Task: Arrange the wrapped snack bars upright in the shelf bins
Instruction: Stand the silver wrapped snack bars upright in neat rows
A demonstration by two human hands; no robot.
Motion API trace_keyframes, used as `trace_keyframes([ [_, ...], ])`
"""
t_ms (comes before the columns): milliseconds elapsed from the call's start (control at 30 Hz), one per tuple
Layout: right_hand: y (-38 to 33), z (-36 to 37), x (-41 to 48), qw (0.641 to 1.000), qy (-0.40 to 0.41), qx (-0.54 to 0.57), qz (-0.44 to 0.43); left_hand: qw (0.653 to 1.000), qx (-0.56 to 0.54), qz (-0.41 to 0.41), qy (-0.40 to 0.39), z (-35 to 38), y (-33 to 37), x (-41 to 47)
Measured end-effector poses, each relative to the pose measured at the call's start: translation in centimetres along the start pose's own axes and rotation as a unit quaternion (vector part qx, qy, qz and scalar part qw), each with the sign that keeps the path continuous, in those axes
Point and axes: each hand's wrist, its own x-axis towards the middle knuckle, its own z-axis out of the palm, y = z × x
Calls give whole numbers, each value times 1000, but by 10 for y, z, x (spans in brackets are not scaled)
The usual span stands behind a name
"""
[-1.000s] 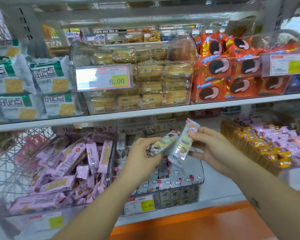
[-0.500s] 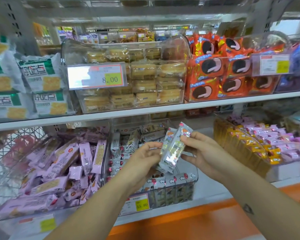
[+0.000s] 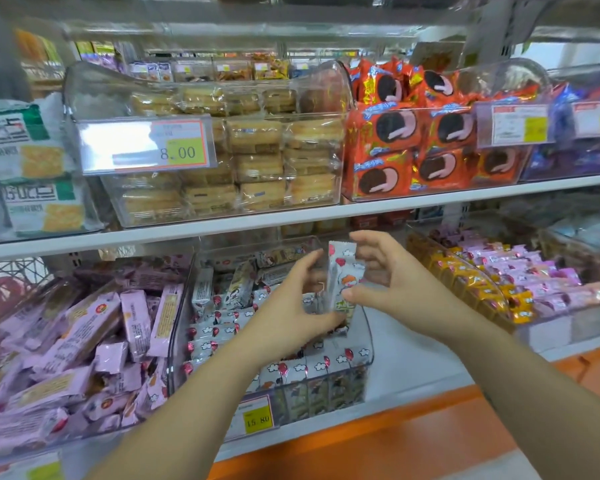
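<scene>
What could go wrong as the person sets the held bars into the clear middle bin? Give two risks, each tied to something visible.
1. The snack bars are pinched between the left hand and the right hand. The glossy wrappers could slip, and the bars could land flat.
2. Loose bars lie tilted at the back of the clear bin. New bars may lean on them or knock over the upright front row.

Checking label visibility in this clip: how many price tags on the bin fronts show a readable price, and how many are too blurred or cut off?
Readable price tags: 2 (8.00 tag, 15.80 tag)
Unreadable price tags: 3 (orange-pack tag, right-edge tag, bottom-left tag)
Total: 5
</scene>
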Motion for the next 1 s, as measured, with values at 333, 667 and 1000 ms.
trace_keyframes([
  [333, 30, 2, 1, 981, -53, -187, 22, 986, 159, -41, -33, 11, -18, 12],
  [667, 44, 2, -5, 986, -64, -123, 92, 941, 321, -93, -54, 20, -25, 11],
  [1000, 52, 15, -4, 963, -70, -258, 39, 909, 390, -79, -122, 20, -31, 18],
])
